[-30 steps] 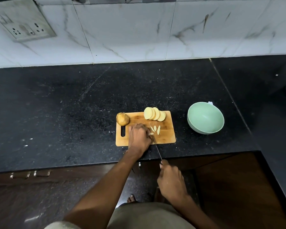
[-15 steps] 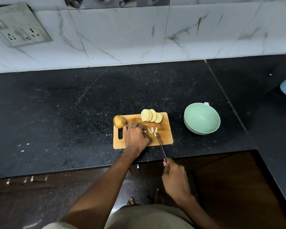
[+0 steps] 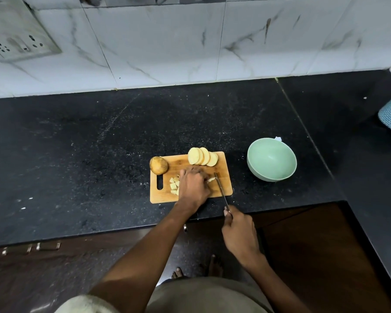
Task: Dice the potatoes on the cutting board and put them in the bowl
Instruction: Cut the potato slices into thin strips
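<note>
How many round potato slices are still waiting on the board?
4 pale round potato slices, overlapping in a row at the far edge of the wooden cutting board. More may be hidden under the left hand.

Mint-green bowl (image 3: 271,159) — tan wooden board (image 3: 221,188) (pale-yellow slices (image 3: 202,156)) — speckled black counter (image 3: 77,154).

The black speckled bench (image 3: 77,154) carried a wooden cutting board (image 3: 222,190) near its front edge, a green bowl (image 3: 271,159) just right of it, apart.

Bowl (image 3: 271,159) sits right of cutting board (image 3: 191,176) holding potato slices (image 3: 202,156).
</note>
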